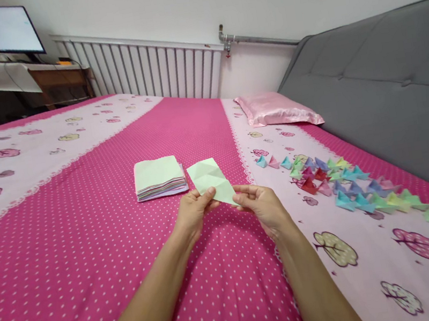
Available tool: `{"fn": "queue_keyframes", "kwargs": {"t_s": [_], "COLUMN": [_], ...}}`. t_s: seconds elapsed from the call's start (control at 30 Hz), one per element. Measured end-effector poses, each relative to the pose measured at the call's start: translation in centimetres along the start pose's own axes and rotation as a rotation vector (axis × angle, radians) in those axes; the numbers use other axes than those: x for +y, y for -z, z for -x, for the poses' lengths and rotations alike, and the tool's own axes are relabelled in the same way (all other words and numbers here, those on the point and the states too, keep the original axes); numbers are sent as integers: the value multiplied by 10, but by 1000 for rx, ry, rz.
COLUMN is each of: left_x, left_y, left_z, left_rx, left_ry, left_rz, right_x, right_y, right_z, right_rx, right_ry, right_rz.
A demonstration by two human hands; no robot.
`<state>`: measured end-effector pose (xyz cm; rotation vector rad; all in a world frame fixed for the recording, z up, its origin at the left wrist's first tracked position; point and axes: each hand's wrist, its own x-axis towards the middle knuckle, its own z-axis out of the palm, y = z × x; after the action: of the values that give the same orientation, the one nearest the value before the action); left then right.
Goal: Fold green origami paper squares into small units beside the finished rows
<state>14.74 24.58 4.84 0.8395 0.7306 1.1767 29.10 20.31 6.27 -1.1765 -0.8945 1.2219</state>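
Pale-green creased paper rectangle (211,174), pinched!
Left hand (194,211), right hand (262,204): fingers clamp its near end; long axis slants left toward the pink bed's far edge (193,105).

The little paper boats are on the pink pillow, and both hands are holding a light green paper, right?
Not quite: the little paper boats aren't on the pink pillow. The head view shows them on the bed cover. The left hand and right hand are indeed both holding a light green paper.
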Motion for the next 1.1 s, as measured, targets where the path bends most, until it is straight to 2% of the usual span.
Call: {"fn": "queue_keyframes", "kwargs": {"t_s": [0.27, 0.4, 0.5, 0.63, 0.77, 0.93, 1.1], "left_x": [3, 2, 0, -1, -2, -1, -2], "left_y": [-1, -4, -5, -2, 2, 4, 3], "left_z": [1, 4, 6, 6, 5, 4, 7], "left_rx": [-46, -137, -206, -237, -270, -213, -315], "left_ry": [-52, -4, 29, 7, -9, -41, 35], "left_rz": [-131, -220, -269, -287, -303, -342, -349], "right_x": [3, 2, 1, 2, 4, 6, 4], "right_y": [5, 2, 2, 5, 6, 6, 3], "right_z": [-1, 0, 0, -1, -3, -3, -1], "right_rx": [-77, -139, -99, -33, -40, -44, -51], "right_ry": [16, 42, 43, 62, 66, 90, 81], "right_rz": [41, 39, 10, 10, -11, 0, -42]}}
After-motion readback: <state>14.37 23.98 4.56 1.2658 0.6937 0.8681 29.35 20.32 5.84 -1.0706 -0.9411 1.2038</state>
